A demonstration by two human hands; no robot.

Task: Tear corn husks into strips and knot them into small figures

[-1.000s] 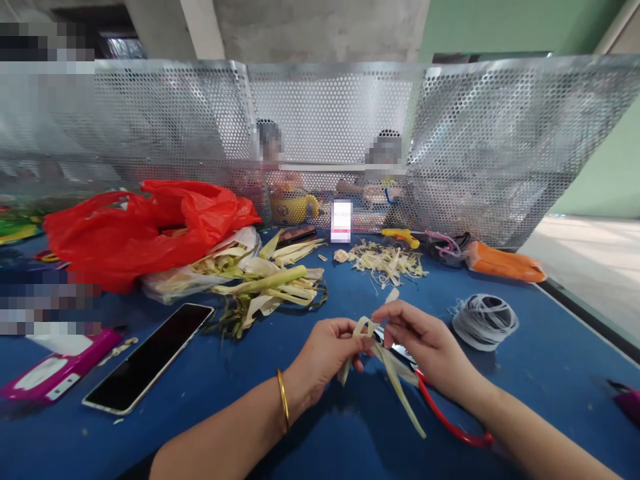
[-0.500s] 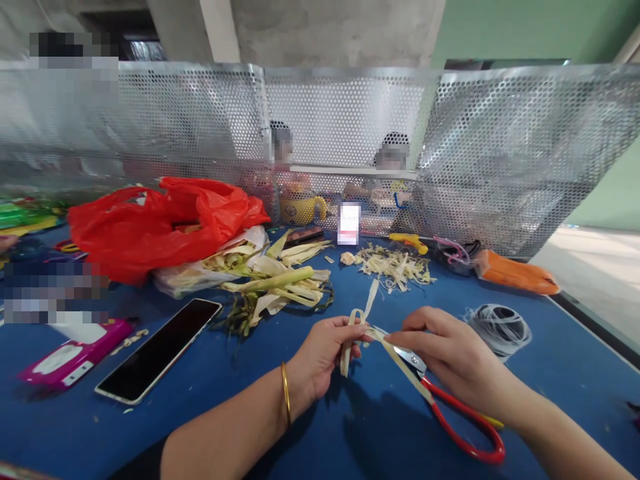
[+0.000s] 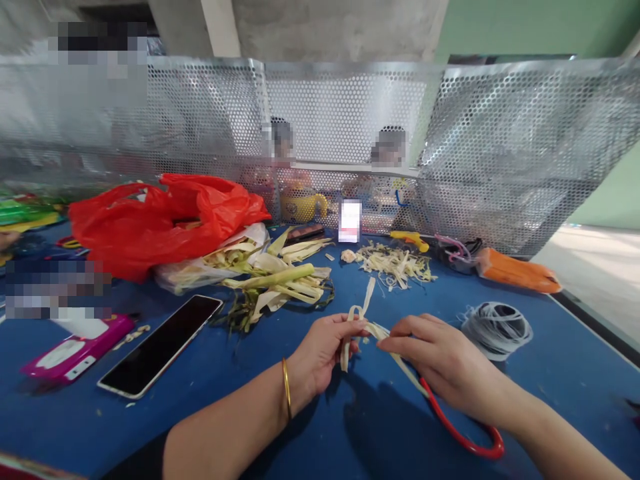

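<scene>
Carefully, two hands hold one pale strip near the husks

The blue table [image 3: 400, 443] is the largest thing, and the husks [image 3: 285, 283] lie on it. Behind the husks stands the mesh screen [image 3: 345, 113]; two persons are visible through it, and also a yellow mug [image 3: 300, 208]. The red bag [image 3: 150, 233] is left of the husks, just beside them. The black phone [image 3: 163, 347] lies flat in front of the husks, to the left, and the purple case [image 3: 80, 353] is farther left of them.

To the right of the husks is a heap of shreds [image 3: 400, 267], then the orange pack [image 3: 520, 270], well apart. The twine ball [image 3: 497, 330] is also right of the husks and nearer to the camera.

In front of the husks, to the right, are both hands. The left hand [image 3: 325, 347], with a gold bracelet [image 3: 287, 390] on its wrist, has thumb and forefinger closed on the strip [image 3: 369, 297]; the other fingers are curled. The right hand [image 3: 435, 347] pinches the same strip with closed fingertips.

The scissors [image 3: 493, 453] lie partly under the right hand, their red handle toward the camera. Whether this hand also grips them, I cannot tell.
</scene>
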